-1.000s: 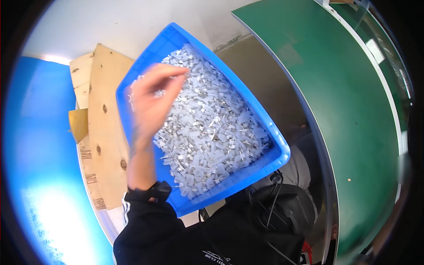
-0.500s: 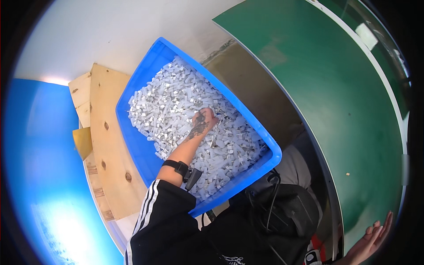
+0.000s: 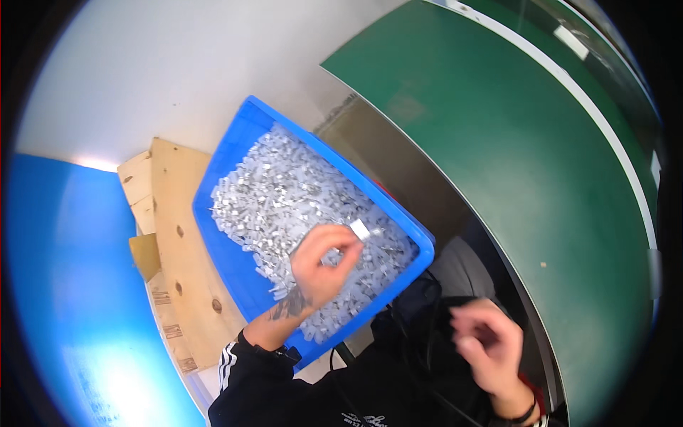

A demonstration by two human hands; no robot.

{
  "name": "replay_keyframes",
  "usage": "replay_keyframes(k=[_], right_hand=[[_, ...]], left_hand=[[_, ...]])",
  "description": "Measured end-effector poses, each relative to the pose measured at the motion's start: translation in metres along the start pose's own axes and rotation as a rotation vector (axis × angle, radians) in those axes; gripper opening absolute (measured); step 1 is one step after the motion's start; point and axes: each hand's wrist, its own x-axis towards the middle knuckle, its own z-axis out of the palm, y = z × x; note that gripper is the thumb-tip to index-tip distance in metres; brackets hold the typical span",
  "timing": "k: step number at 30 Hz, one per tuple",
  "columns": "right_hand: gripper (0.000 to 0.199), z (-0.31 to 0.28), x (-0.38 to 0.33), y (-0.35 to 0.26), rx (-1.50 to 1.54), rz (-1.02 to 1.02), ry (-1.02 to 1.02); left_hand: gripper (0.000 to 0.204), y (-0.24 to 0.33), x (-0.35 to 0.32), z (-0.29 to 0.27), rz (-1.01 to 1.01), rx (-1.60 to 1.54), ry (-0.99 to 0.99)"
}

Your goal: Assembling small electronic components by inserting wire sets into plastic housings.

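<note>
A blue plastic bin point(image 3: 240, 283) holds a heap of small translucent white and shiny metal pieces point(image 3: 274, 188). Above the heap, my left hand point(image 3: 324, 262) pinches one small white piece point(image 3: 360, 229) between thumb and fingertips. That piece has a bright face, but blur hides its exact kind. My right hand point(image 3: 491, 345) is in front of my body, beside the green table's edge. Its fingers are curved and apart from the thumb, with nothing seen between them, though motion smears them somewhat.
A green tabletop point(image 3: 512, 156) with a pale edge curves along the right. Left of the bin stand wooden boards point(image 3: 185, 256) and a bright blue surface point(image 3: 71, 285). A white wall point(image 3: 178, 64) rises behind. A grey-clothed knee point(image 3: 462, 267) shows near the bin's right corner.
My left hand has come up out of the heap, now with a small white piece in its fingertips. My right hand has moved left from the green table toward my body.
</note>
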Motion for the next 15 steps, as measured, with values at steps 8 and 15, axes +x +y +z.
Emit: replay_keyframes(k=[8, 15], right_hand=[[0.021, 0.011, 0.018, -0.006, 0.22, -0.039, 0.042], [0.012, -0.008, -0.003, -0.009, -0.002, -0.172, 0.178]], left_hand=[[0.025, 0.077, 0.003, 0.031, 0.386, -0.22, -0.437], [0.022, 0.091, 0.005, 0.05, 0.305, -0.278, -0.489]])
